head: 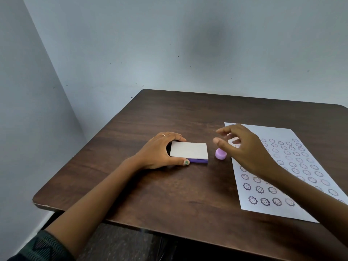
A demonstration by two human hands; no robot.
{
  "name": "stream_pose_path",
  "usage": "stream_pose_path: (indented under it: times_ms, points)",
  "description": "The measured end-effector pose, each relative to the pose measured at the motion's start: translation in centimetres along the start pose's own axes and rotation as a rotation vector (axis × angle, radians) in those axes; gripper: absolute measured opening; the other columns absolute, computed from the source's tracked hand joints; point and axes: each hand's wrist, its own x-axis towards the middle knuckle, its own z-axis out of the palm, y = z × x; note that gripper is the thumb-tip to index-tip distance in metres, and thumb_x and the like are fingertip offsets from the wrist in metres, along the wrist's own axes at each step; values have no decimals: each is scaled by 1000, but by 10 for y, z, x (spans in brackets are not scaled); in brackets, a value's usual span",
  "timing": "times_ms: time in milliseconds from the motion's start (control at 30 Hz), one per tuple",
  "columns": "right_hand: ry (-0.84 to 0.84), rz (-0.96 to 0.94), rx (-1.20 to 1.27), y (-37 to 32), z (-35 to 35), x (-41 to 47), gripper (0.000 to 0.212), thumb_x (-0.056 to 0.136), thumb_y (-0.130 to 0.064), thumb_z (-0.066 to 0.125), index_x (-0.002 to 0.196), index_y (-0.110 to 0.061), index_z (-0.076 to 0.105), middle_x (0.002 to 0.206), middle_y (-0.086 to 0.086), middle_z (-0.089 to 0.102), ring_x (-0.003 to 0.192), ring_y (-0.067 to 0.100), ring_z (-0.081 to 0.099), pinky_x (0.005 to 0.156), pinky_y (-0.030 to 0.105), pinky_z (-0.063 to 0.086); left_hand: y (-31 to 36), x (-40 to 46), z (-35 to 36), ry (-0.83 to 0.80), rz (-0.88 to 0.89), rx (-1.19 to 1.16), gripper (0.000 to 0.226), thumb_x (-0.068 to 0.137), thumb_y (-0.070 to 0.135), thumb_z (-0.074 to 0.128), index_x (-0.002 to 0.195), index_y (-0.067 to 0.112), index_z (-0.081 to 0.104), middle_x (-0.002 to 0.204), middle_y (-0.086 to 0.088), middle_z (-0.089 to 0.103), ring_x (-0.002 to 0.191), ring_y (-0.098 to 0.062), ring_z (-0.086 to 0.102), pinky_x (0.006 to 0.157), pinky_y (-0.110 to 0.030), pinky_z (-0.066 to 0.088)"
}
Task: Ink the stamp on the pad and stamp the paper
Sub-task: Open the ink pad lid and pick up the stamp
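A closed ink pad [190, 152] with a pale lid and purple base lies on the dark wooden table [169, 187]. My left hand [160, 151] grips its left end, thumb on the near side and fingers on the far side. A small lilac stamp [220, 154] stands just right of the pad. My right hand [243, 149] hovers over the stamp with fingers spread, holding nothing. A white paper [282, 166] covered with several rows of flower-face prints lies to the right, partly under my right forearm.
The table stands in a corner, with pale walls [169, 53] close behind and to the left. Its left and near edges are in view.
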Motion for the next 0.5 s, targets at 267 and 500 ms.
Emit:
stream_pose_path:
  times_ms: [267, 500]
  points:
    - [-520, -142, -312, -13, 15, 22, 42, 80, -45, 61, 118, -27, 55, 127, -6, 56, 96, 2, 42, 92, 32, 35, -1, 0, 1, 13, -12, 7, 67, 62, 67, 67, 121, 39, 51, 131, 19, 49, 118, -2, 38, 93, -23, 30]
    - [-541, -237, -410, -17, 18, 28, 43, 84, -39, 59, 122, -21, 54, 127, -2, 58, 105, 11, 52, 88, 28, 36, -3, 1, 2, 25, -4, -8, 66, 63, 66, 68, 121, 40, 51, 131, 19, 50, 115, 1, 36, 91, -21, 30]
